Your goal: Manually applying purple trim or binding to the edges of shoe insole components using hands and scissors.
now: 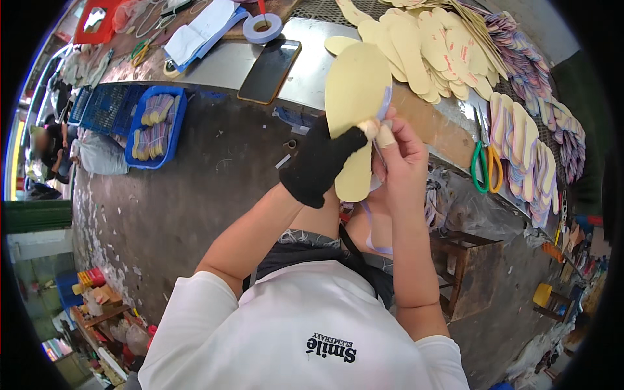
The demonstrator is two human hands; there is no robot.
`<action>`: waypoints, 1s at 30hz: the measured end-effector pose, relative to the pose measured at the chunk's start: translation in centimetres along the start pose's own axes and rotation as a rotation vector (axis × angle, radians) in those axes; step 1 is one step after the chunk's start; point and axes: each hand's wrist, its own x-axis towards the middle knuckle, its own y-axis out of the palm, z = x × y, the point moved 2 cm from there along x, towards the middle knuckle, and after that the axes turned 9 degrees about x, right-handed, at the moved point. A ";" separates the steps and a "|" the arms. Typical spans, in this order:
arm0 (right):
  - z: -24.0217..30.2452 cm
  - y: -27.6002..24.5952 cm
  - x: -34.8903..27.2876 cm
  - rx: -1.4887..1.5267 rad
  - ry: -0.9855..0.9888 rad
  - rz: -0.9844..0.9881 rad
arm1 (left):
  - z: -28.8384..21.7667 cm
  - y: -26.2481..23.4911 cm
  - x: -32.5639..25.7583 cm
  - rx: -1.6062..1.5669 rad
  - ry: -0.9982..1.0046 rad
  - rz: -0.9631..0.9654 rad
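Observation:
My left hand (325, 159), in a black glove with bare fingertips, grips a pale yellow insole (357, 81) by its narrow middle. The insole stands nearly upright in front of me, its wide end toward the bench. Along its right edge runs a lavender strip of tape (385, 102). My right hand (406, 159) is closed in a pinch on that strip at the insole's edge, close to my left fingertips. A tan wrap (386, 136) covers a fingertip of it. The loose end of the strip hangs down over my lap.
On the bench lie a phone (270, 71), a tape roll (262, 28), papers (201, 32) and a heap of cut insoles (422, 49). Scissors (484, 156) with green and orange handles rest at the right, beside edged insoles (520, 143). A blue basket (156, 127) stands left; a wooden stool (478, 266) stands right.

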 end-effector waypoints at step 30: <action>0.8 -0.3 -0.4 -0.173 0.224 0.132 | -0.7 1.2 -0.4 -0.032 -0.152 -0.214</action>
